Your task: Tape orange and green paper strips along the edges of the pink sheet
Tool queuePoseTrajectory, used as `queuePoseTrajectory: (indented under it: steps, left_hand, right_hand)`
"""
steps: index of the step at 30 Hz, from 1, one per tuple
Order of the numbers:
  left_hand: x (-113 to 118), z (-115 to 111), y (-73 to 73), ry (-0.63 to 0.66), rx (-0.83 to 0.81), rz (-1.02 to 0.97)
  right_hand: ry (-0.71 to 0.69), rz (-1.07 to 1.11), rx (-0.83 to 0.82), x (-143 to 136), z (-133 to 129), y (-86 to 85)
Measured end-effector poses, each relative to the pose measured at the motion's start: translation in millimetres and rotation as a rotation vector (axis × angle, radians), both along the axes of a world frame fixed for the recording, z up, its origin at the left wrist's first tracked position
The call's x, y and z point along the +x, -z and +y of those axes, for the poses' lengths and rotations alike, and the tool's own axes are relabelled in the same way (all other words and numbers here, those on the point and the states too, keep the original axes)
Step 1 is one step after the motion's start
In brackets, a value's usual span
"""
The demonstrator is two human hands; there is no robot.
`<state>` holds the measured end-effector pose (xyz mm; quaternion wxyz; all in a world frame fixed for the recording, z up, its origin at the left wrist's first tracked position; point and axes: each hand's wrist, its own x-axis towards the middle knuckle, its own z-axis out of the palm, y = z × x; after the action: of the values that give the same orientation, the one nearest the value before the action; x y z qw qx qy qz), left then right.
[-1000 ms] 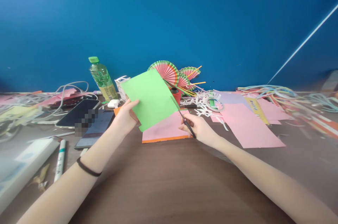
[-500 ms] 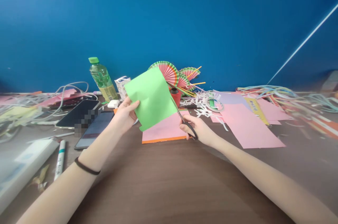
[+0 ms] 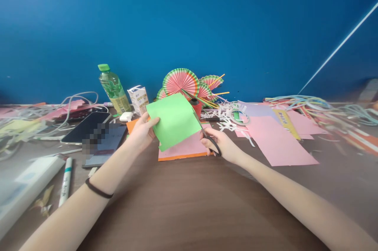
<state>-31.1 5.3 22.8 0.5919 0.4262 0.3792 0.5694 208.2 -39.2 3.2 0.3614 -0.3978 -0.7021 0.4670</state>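
A green sheet of paper (image 3: 175,123) is pinched at its left edge by my left hand (image 3: 144,131), thumb on top. My right hand (image 3: 221,142) grips black-handled scissors (image 3: 213,144), whose blades lie along the right edge of the green sheet. How far the blades are apart cannot be made out. Below the green sheet, pink paper (image 3: 183,150) with an orange strip along its front edge lies on the table. Behind stand pink-and-green pleated paper fans (image 3: 181,82) and a red pot-like object (image 3: 197,108), partly hidden by the sheet.
A green-capped bottle (image 3: 113,91), a small carton (image 3: 138,99) and phones (image 3: 85,128) stand or lie at left, with a marker (image 3: 65,180) nearer me. White paper scraps, a tape roll (image 3: 239,117) and pink sheets (image 3: 280,140) lie at right. A blue wall rises behind.
The green sheet has tipped flatter and lower, with my left hand shifting slightly right. More of the fans and the carton shows now. My right hand and the scissors have barely moved.
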Motion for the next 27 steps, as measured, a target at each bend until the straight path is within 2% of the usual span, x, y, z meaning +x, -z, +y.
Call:
queuePoseTrajectory:
  steps: [9, 27]
  left_hand:
    - [6, -6, -2.3, 0.090, 0.090, 0.065]
    - [14, -12, -0.6, 0.093, 0.056, 0.008]
  right_hand:
    - [0.006, -0.037, 0.045, 1, 1, 3.0]
    - [0.102, -0.144, 0.151, 2, 1, 3.8]
